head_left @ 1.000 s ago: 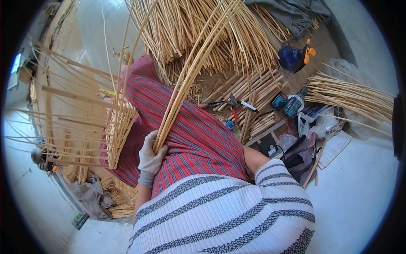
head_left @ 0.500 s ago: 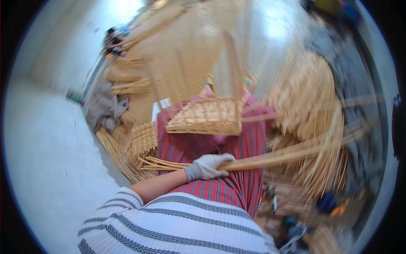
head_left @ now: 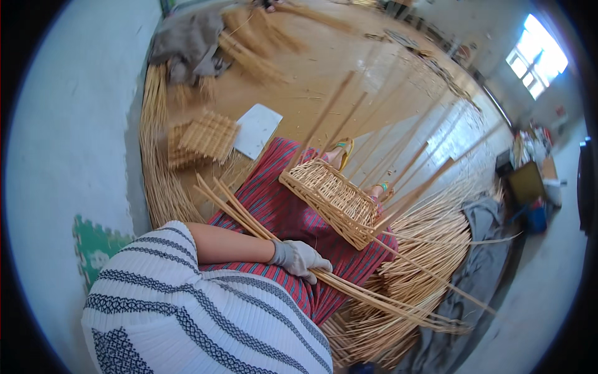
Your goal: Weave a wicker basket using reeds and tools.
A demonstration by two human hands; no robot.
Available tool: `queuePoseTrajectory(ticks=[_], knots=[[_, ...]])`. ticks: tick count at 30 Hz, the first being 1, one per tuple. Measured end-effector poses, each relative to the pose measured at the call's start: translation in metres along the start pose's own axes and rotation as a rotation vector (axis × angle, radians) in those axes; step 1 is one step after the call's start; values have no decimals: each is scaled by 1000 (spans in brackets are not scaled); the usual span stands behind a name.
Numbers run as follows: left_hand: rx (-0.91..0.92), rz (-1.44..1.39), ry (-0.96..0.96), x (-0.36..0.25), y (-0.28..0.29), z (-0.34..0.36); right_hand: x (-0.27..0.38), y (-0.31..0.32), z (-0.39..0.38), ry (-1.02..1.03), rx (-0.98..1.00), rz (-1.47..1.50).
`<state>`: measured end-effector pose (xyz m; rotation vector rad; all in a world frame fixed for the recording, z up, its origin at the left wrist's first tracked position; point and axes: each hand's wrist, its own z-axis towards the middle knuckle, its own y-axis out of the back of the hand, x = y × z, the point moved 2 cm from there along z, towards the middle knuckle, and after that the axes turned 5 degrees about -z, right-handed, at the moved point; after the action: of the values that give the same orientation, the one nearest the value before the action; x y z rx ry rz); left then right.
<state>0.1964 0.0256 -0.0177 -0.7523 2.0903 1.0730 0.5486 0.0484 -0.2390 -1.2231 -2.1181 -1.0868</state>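
Observation:
My left hand (head_left: 302,258), in a pale work glove, lies across my lap with its fingers wrapped round several wicker rods (head_left: 386,299). The rods stick out past both sides of the hand. My right hand is out of the picture. Farther forward on my knees, over the red striped cloth (head_left: 261,181), rests a partly woven wicker basket (head_left: 330,194). It has a low woven edge, and tall stakes (head_left: 336,112) rise from it. A few loose rods also run out from its right corner. The gloved hand is apart from the basket.
A heap of wicker rods (head_left: 430,243) lies at my right beside a grey cloth (head_left: 483,215). To the left, woven squares (head_left: 215,134) sit near a white board (head_left: 256,129). Long rods (head_left: 156,149) line the wall, and another grey cloth (head_left: 187,43) lies farther off.
The view has swung to the right, bringing a window into sight and tilting the scene. My left hand keeps hold of the rods. The basket stays on my knees.

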Motion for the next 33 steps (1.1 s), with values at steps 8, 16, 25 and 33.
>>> queuePoseTrajectory(ticks=[8, 16, 25, 33], knots=[[-408, -262, -156, 18, 21, -11, 169, 50, -84, 258, -117, 157], [-393, -1052, -571, -11, 73, -3, 419, -75, -133, 1425, 80, -800], [-1188, -450, -650, 64, 307, -72, 592, -21, -63, 1359, -65, -889], [-1126, -915, -521, 81, 389, -30, 625, 18, 1, 1355, -255, -856]])
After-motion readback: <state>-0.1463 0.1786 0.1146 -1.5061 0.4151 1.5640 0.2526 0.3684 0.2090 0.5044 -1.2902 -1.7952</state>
